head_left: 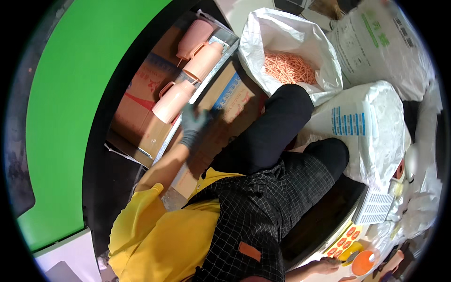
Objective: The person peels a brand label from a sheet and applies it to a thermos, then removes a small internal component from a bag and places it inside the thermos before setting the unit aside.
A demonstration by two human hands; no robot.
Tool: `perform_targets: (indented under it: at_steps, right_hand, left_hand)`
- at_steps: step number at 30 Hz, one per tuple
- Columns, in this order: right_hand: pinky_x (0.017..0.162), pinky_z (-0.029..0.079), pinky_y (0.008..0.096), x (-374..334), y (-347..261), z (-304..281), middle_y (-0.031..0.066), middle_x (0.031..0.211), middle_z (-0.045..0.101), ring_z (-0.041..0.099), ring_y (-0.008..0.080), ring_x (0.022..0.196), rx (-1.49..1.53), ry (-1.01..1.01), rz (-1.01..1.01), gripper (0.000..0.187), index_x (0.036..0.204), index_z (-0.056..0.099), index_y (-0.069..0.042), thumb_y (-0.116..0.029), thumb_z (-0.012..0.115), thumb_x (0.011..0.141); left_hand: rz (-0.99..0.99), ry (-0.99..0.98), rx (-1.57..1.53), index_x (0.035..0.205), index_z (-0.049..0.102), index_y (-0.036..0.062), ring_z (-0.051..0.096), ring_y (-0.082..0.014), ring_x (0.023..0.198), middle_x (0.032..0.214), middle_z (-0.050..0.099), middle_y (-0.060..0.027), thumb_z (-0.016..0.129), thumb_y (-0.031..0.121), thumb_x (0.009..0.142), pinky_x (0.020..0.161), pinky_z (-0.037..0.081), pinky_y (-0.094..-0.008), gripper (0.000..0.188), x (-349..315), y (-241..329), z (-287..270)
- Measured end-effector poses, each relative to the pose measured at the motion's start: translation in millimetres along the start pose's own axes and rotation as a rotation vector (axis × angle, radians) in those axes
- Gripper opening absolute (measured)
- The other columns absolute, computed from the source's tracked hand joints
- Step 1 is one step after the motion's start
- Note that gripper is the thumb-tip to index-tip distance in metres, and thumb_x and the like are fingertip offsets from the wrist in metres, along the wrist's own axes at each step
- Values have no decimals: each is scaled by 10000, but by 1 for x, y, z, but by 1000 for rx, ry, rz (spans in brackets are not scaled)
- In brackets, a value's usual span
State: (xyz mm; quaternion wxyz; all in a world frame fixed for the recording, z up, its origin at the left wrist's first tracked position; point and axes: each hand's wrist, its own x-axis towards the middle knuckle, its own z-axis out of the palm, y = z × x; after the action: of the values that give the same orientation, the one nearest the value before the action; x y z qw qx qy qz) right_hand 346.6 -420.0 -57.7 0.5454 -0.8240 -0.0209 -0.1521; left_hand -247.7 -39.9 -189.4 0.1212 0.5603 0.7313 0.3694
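My left hand (193,123), in a grey glove, is held over the metal edge of a cardboard-lined trough, its fingers apart and nothing in them. Just beyond it a pink jug with a handle (173,101) lies tilted in the trough. Further up lie a second pink jug (205,61) and a pink vessel (195,38), with thin pink stems sticking out. At the lower right, my bare right hand (325,265) has its fingers curled together beside a yellow tape roll (351,253) and an orange cup (362,263); what they hold, if anything, is hidden.
A white sack (253,47) of short pink sticks (289,68) stands open ahead of my knees. Full white bags (361,122) crowd the right. A green surface (70,108) curves along the left, and a cardboard box (237,101) lies between trough and legs.
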Motion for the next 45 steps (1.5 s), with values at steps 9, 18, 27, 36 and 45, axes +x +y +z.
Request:
perform_targets:
  at_steps: [9,18,27,36,45]
  right_hand:
    - [826,592,381,97,73,-51,150,1248,728,708,254,1065,-1211,226,-881,702,1391,633,-23,-519,777,916]
    - [898,559,351,-92,-154,174,98,1219,623,653,195,1006,25,-957,-436,491,1332,576,-46,38,741,877]
    - [1299,231,531,-138,-207,183,204,1739,228,252,352,1603,1021,-1453,91,1563,1691,127,-11,-562,1035,545]
    - [1098,381,503,-169,-211,170,113,1252,618,558,334,1189,236,-993,-831,857,1326,592,-45,-405,962,643]
    - [1055,389,492,-198,-200,174,153,1364,605,557,361,1241,233,-1017,-833,777,1383,583,-12,-354,864,744]
  left_hand:
    - [-853,96,-521,1324,601,-127,617,-253,962,1150,665,-154,867,602,789,834,533,-390,943,30,-217,-4]
    - [-313,55,-418,1235,655,-161,664,-246,1024,1178,722,-189,706,368,1019,889,531,-409,573,45,-2,-12]
    - [-170,-676,-1155,1330,648,21,652,-226,1150,1225,677,-92,603,205,1061,1045,498,-384,329,-51,206,-18]
    - [796,-823,-708,1458,550,68,555,-360,1364,1527,512,-208,790,304,911,1160,432,-480,643,-55,342,-9]
    - [1190,-610,-306,1064,705,129,672,-288,1063,1086,677,-80,763,380,899,1096,490,-577,306,-64,310,2]
